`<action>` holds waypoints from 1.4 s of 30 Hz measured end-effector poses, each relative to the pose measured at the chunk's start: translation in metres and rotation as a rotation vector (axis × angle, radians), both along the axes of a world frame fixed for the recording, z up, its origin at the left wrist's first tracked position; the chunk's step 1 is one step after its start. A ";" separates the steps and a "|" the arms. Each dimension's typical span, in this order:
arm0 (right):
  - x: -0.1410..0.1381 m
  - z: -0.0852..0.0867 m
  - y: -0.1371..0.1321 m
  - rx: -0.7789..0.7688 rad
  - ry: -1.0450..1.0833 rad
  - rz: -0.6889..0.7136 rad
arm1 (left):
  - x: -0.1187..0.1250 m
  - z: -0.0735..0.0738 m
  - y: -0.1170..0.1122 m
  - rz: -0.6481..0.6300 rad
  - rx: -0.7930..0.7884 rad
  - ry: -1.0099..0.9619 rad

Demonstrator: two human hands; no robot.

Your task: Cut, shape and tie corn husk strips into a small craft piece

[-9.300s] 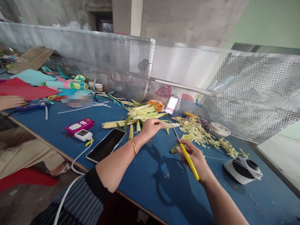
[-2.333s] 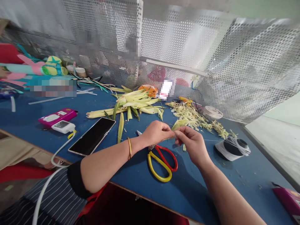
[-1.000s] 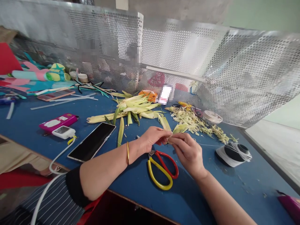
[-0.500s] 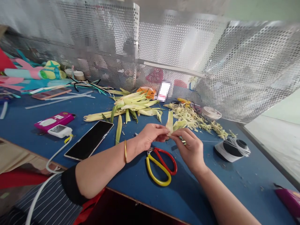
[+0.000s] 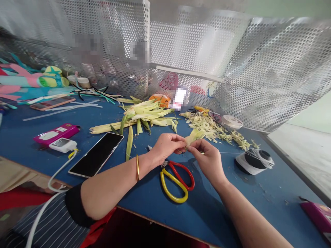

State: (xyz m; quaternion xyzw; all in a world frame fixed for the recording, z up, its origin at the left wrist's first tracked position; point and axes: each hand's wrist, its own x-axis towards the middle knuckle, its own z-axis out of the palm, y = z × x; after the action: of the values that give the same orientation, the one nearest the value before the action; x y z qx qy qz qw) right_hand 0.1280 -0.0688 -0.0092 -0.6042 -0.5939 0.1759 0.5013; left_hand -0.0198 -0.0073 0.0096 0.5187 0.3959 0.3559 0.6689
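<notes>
Both hands meet over the table, pinching one pale green corn husk piece (image 5: 192, 136) at its lower end. My left hand (image 5: 169, 146), with a gold bangle at the wrist, is closed on it from the left. From the right my right hand (image 5: 208, 156) is closed on the same end, its fingertips close to the left ones. A thin white thread runs from near my right hand to a spool (image 5: 253, 161) on the right. Below the hands lie scissors (image 5: 178, 182) with one red and one yellow handle. The exact grip point is partly hidden by fingers.
Corn husks (image 5: 144, 115) are heaped behind the hands, and small husk flowers (image 5: 207, 125) lie to their right. A black-screened phone (image 5: 97, 155) and a magenta power bank (image 5: 57, 134) with a white cable sit left. Perforated metal panels (image 5: 186, 44) stand behind the blue table (image 5: 144, 206).
The husk piece, upright before, now leans to the right and looks folded or bunched at its base. My right hand's fingers have curled closer around it. The view has shifted slightly.
</notes>
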 end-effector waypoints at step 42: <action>0.000 -0.004 0.004 -0.155 0.299 0.105 | 0.000 -0.006 0.000 -0.041 0.031 0.023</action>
State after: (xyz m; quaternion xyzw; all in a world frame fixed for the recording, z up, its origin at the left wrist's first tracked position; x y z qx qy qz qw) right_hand 0.1284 -0.0647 -0.0128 -0.5762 -0.5283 0.3352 0.5259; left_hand -0.0202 -0.0077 0.0039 0.5411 0.3872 0.3424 0.6634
